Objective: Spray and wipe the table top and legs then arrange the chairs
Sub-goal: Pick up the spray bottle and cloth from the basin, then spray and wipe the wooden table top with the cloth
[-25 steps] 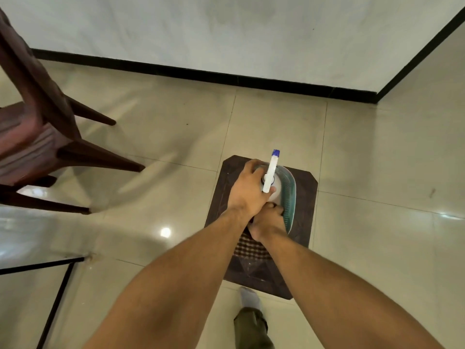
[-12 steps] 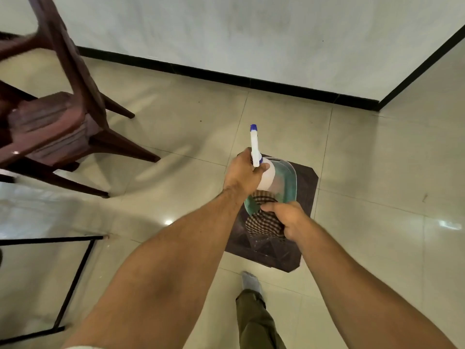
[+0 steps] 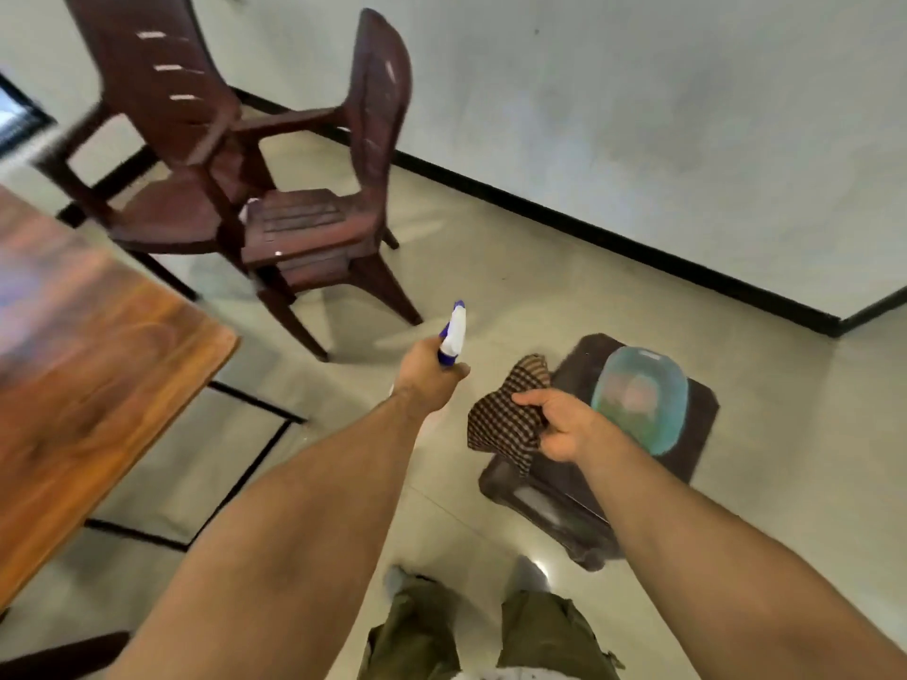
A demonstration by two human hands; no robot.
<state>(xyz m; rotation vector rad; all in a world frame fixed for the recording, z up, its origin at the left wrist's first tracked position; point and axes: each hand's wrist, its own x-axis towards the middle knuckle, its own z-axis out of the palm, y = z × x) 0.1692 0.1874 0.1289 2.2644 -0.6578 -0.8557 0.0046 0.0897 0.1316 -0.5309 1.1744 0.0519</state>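
Left of both hands lies the wooden counter [image 3: 73, 360], not yet wiped, I judge. Gripped in the left hand [image 3: 432, 373], a spray bottle [image 3: 454, 333] points forward, likely ready to spray. The right hand [image 3: 564, 424] clutches a bunched cloth [image 3: 505, 419] for wiping. Beyond the left hand, chairs [image 3: 275, 188] stand clear, probably giving access. That hand hides the bottle's body, and the counter is blurred and cut off.
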